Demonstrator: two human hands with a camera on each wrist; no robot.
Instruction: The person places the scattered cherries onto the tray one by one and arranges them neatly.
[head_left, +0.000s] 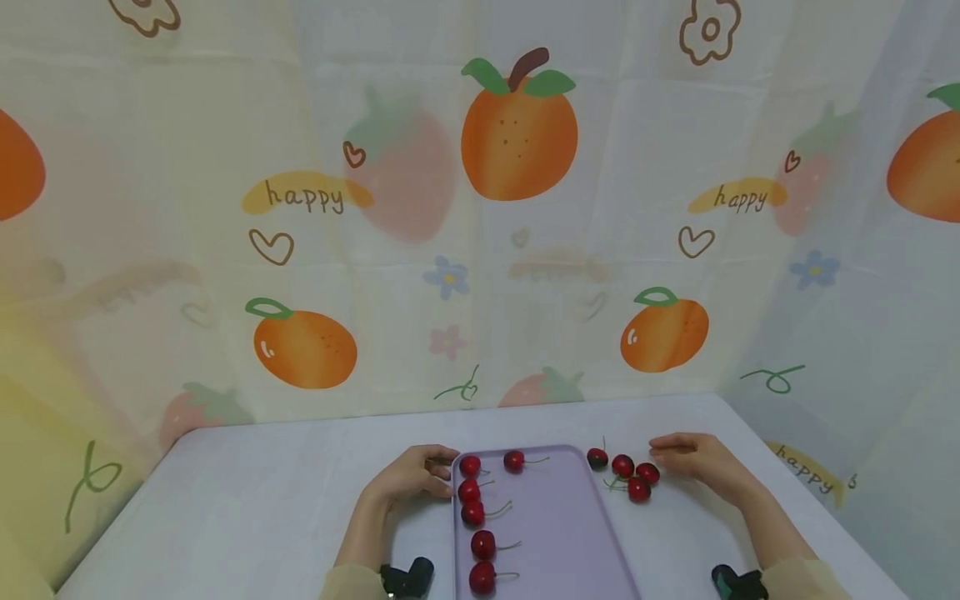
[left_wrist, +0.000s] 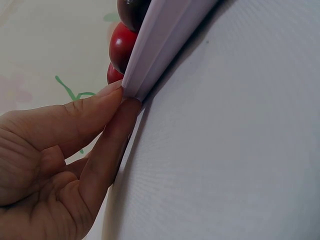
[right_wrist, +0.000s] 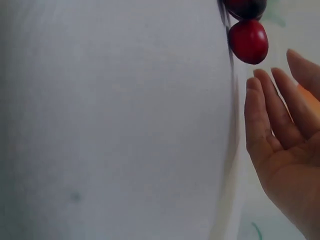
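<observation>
A shallow lilac tray [head_left: 555,525] lies on the table, with several dark red cherries [head_left: 483,545] in a column along its left side, most stems pointing right. One more cherry [head_left: 513,462] sits by the tray's far edge. My left hand [head_left: 408,477] is at the far left corner; in the left wrist view its thumb and a finger [left_wrist: 117,122] pinch the tray's rim. To the right of the tray, several loose cherries [head_left: 623,466] are grouped on the table. Beside them is my right hand [head_left: 705,462], fingers extended and holding nothing, its fingertips near a cherry [right_wrist: 249,42].
The white-covered table [head_left: 285,500] ends at a hanging curtain [head_left: 525,292] printed with fruit and the word happy. Dark wrist straps [head_left: 408,578] show at both sleeves.
</observation>
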